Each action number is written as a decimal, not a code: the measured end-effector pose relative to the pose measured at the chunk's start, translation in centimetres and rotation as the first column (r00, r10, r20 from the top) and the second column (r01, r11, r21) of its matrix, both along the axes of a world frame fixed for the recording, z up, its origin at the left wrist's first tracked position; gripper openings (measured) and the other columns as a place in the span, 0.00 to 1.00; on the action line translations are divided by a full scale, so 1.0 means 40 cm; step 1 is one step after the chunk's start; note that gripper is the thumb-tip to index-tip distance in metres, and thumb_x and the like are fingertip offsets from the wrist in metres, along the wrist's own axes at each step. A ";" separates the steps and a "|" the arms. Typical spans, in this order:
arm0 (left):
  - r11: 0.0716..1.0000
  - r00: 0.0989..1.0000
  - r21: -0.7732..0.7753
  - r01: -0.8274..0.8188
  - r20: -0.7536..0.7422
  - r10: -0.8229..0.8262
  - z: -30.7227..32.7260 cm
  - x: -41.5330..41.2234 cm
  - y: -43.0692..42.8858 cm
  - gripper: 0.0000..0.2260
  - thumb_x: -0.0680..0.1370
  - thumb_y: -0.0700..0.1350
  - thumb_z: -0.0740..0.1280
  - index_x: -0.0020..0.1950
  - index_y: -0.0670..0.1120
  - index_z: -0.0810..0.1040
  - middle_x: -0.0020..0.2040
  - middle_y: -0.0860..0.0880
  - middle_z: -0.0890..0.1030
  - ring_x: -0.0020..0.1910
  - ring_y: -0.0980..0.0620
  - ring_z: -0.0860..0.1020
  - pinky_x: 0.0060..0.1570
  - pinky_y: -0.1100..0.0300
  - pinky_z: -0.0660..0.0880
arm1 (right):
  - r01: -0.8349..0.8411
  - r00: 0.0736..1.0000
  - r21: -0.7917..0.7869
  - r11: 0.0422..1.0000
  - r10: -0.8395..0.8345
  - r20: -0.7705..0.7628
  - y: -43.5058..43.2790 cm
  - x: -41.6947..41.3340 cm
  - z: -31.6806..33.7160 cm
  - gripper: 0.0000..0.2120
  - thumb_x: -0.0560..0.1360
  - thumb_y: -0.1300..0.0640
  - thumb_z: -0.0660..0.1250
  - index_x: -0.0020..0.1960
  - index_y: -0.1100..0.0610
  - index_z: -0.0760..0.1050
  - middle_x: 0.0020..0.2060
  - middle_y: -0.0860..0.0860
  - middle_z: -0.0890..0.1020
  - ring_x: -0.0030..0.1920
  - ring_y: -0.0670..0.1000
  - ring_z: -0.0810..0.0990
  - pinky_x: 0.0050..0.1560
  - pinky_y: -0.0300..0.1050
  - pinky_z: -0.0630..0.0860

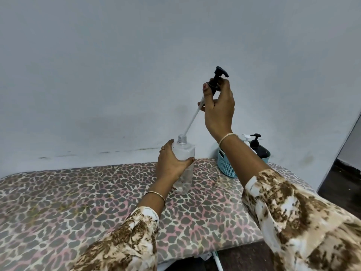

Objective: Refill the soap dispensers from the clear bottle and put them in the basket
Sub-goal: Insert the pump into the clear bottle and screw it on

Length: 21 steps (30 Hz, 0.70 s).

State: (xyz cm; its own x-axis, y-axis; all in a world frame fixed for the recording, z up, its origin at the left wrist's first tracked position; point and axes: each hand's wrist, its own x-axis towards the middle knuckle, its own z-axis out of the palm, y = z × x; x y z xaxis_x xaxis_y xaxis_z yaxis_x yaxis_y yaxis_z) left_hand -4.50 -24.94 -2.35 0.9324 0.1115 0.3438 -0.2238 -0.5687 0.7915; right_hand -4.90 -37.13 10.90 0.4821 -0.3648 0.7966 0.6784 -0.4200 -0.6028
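A clear square bottle stands upright on the leopard-print surface, its threaded neck uncovered. My left hand grips its body from the left. Above it, my right hand pinches a black pump head by its collar. The pump's white dip tube slants down to the left, its tip just at the bottle's mouth. A blue perforated basket sits at the back right, partly hidden by my right forearm. A black dispenser and a white-pump dispenser stand in it.
The leopard-print table runs up to a plain pale wall. Its right edge drops off to a dark floor near the basket. A white rod shows below the front edge.
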 end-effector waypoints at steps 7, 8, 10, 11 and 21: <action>1.000 0.999 0.003 -0.013 0.033 0.012 -0.013 -0.011 0.006 0.43 0.64 0.59 0.77 0.73 0.51 0.63 0.69 0.49 0.71 0.66 0.48 0.71 0.60 0.50 0.72 | -0.173 0.962 -0.081 0.982 0.150 -0.228 0.018 0.044 -0.042 0.05 0.79 0.50 0.63 0.52 0.50 0.70 0.44 0.45 0.79 0.35 0.50 0.83 0.46 0.58 0.80; 1.000 0.999 0.000 -0.012 0.036 0.012 -0.014 -0.012 0.006 0.43 0.64 0.59 0.77 0.73 0.51 0.63 0.69 0.49 0.71 0.66 0.48 0.71 0.60 0.50 0.72 | -0.197 0.952 -0.076 0.977 0.172 -0.254 0.022 0.047 -0.054 0.05 0.79 0.50 0.63 0.52 0.50 0.71 0.44 0.44 0.79 0.36 0.51 0.83 0.47 0.58 0.80; 1.000 0.999 -0.004 -0.011 0.045 0.011 -0.016 -0.013 0.008 0.43 0.63 0.59 0.77 0.73 0.51 0.63 0.69 0.49 0.71 0.66 0.48 0.72 0.60 0.50 0.73 | -0.241 0.930 -0.062 0.969 0.212 -0.301 0.027 0.052 -0.080 0.04 0.79 0.51 0.64 0.52 0.50 0.72 0.44 0.45 0.80 0.38 0.52 0.84 0.48 0.58 0.80; 1.000 0.999 -0.002 -0.013 0.047 0.013 -0.017 -0.013 0.008 0.43 0.63 0.60 0.77 0.73 0.51 0.62 0.69 0.49 0.71 0.66 0.48 0.72 0.61 0.50 0.73 | -0.262 0.918 -0.057 0.963 0.231 -0.321 0.028 0.055 -0.090 0.05 0.78 0.52 0.65 0.53 0.51 0.73 0.45 0.45 0.80 0.39 0.52 0.84 0.49 0.58 0.80; 0.999 0.998 0.037 -0.030 0.051 0.028 -0.028 -0.008 0.011 0.43 0.63 0.63 0.76 0.73 0.53 0.61 0.70 0.51 0.70 0.67 0.50 0.71 0.58 0.47 0.75 | -0.455 0.800 -0.063 0.888 0.376 -0.468 0.023 0.062 -0.150 0.11 0.78 0.57 0.66 0.60 0.57 0.76 0.48 0.48 0.81 0.48 0.40 0.80 0.56 0.40 0.76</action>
